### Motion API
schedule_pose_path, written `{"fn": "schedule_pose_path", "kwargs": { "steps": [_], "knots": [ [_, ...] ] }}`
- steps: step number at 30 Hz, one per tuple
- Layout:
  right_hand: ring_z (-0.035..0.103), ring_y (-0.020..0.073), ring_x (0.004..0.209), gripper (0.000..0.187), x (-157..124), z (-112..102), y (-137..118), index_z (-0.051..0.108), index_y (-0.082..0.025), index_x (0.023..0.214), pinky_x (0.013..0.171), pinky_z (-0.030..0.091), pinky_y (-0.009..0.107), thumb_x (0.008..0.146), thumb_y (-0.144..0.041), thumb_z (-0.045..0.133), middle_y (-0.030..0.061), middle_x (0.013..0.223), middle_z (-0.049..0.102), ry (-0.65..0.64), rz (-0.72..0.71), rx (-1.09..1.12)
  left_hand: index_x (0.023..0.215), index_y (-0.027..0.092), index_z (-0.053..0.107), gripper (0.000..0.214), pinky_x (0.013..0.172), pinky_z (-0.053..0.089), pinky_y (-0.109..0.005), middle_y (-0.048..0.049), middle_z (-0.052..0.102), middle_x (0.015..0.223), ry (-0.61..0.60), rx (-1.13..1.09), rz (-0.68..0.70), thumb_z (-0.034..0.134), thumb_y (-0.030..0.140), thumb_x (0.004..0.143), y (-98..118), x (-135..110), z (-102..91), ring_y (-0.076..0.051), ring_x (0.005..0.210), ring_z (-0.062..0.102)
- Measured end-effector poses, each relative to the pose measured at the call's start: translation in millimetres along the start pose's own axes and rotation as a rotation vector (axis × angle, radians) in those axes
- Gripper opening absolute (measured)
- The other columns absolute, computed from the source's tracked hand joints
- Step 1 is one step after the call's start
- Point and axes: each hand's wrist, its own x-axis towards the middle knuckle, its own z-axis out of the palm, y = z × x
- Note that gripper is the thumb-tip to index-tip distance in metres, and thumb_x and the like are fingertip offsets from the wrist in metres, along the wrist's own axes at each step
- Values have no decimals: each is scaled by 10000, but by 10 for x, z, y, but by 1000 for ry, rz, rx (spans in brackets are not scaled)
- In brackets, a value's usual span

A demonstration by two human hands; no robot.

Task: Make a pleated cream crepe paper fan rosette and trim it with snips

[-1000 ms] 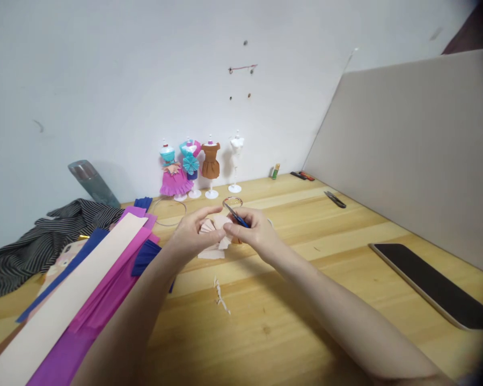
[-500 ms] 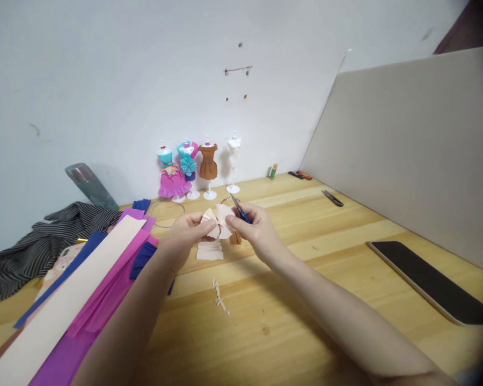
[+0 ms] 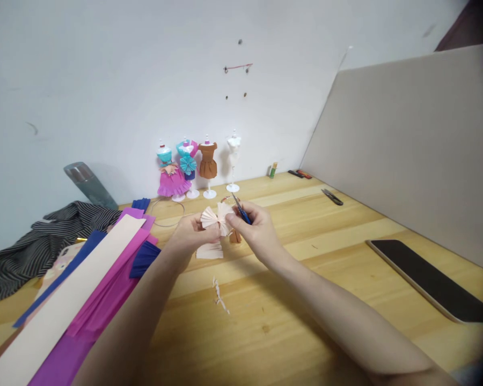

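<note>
Above the wooden table [image 3: 306, 300], both my hands meet over a pale pink pleated paper fan [image 3: 216, 219]. My left hand [image 3: 191, 236] pinches the fan at its lower left. My right hand [image 3: 254, 228] is closed round small blue-handled scissors [image 3: 241, 210], whose tips point up beside the fan's right edge. Another pleated pink piece [image 3: 210, 250] lies on the table just under the hands, next to a small brown object [image 3: 235, 236]. Thin paper trimmings [image 3: 219, 295] lie nearer to me.
Long strips of cream, magenta and blue paper [image 3: 76, 300] lie at the left. Several miniature mannequins in paper dresses [image 3: 197, 163] stand by the wall. A striped cloth [image 3: 44, 241], a grey bottle [image 3: 89, 185], a wire ring [image 3: 167, 212], clippers [image 3: 332, 197] and a dark tablet [image 3: 430, 284] surround the hands.
The fan has been lifted and spread open into a rosette facing me. The scissors have tilted more upright beside it.
</note>
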Motion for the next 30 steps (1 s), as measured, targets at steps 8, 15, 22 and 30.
{"fn": "schedule_pose_path", "kwargs": {
  "steps": [8, 15, 22, 30],
  "knots": [
    [325, 105, 544, 242, -12, 15, 6, 420, -197, 560, 528, 269, 258, 716, -310, 567, -43, 553, 358, -18, 16, 6, 721, 124, 695, 187, 641, 482, -276, -33, 684, 682, 108, -24, 18, 783, 188, 569, -16, 10, 90, -142, 609, 593],
    [304, 104, 552, 259, -1, 6, -11, 394, -199, 547, 534, 259, 257, 712, -299, 566, -44, 556, 333, -10, 15, 14, 784, 129, 715, 227, 667, 481, -276, -45, 696, 727, 22, 1, 4, 786, 214, 586, -7, -9, 28, -164, 665, 616],
    [323, 102, 524, 239, -8, 10, 9, 437, -196, 561, 516, 261, 260, 714, -315, 576, -42, 551, 358, -24, 41, 30, 787, 137, 743, 289, 682, 488, -284, -61, 692, 712, -6, -39, 42, 743, 403, 674, 75, -3, -81, -170, 661, 613],
    [344, 90, 487, 248, -27, 43, 19, 441, -192, 573, 469, 269, 240, 711, -335, 588, -51, 525, 363, -81, 92, 58, 707, 134, 715, 236, 612, 436, -250, -11, 673, 640, 23, -49, 61, 819, 302, 578, -39, 29, -43, -135, 604, 577]
  ]
}}
